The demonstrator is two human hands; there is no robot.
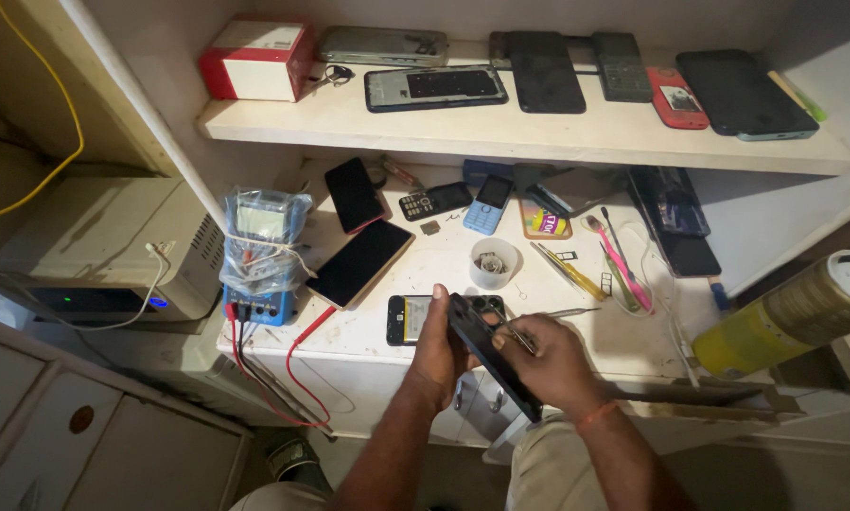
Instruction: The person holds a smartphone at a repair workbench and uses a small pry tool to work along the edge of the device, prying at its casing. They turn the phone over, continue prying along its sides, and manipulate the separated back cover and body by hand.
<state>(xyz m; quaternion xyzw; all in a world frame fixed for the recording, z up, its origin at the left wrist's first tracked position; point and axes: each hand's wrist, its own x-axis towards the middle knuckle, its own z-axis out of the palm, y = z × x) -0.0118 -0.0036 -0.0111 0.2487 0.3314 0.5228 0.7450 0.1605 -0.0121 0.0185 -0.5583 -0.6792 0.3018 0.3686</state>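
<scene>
My left hand (436,352) grips a dark phone (489,358) tilted above the table (623,331), my right hand (550,360) pinching tweezers (517,336) against it, a white cup (493,262) at twelve o'clock

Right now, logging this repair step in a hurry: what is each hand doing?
Left hand: closed around the dark phone, holding it tilted.
Right hand: closed on metal tweezers, tips at the phone.
</scene>
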